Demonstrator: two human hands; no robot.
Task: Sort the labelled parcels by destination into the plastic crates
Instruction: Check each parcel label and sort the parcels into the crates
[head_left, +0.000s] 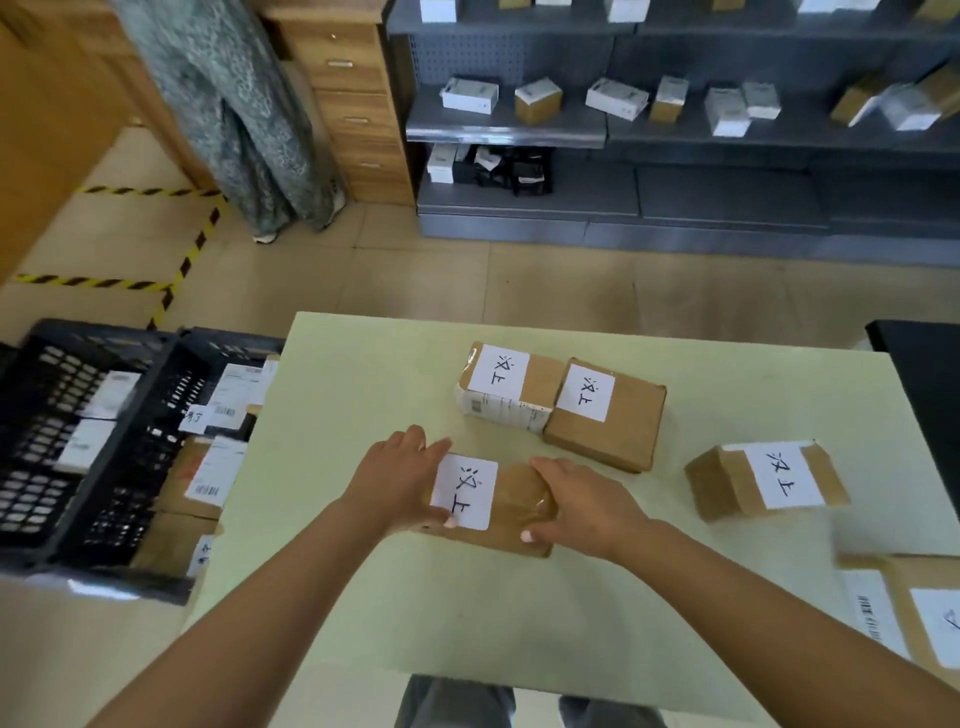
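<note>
Gripping a small brown cardboard parcel with a white handwritten label (491, 506) from both ends, the person's left hand (400, 480) and right hand (579, 506) hold it at the near middle of the pale green table (363, 597). The left hand's fingers lie along the labelled end with the thumb curled onto the label's near edge; the right hand wraps the taped end, thumb at the near side. Whether the parcel rests on the table or is just lifted off it I cannot tell.

Beyond it, two more brown labelled cardboard parcels sit touching side by side: a taped one with a printed white side (506, 387) to the left and a flatter one (608, 413) to the right. Well apart to the right stands another brown labelled box (766, 480), and at the table's near right corner a larger brown box with a barcode sticker (906, 613) is cut off by the frame edge.

Left of the table, on the tiled floor, stand two black plastic lattice crates. The outer crate (47, 441) holds a few white packets; the crate next to the table (137, 467) holds brown and white parcels with printed labels.

Farther back, grey metal shelving (675, 135) carries small white and brown boxes, a wooden drawer cabinet (353, 104) stands beside it, and a second person in a patterned green garment (244, 104) stands by yellow-and-black floor tape (192, 254).
</note>
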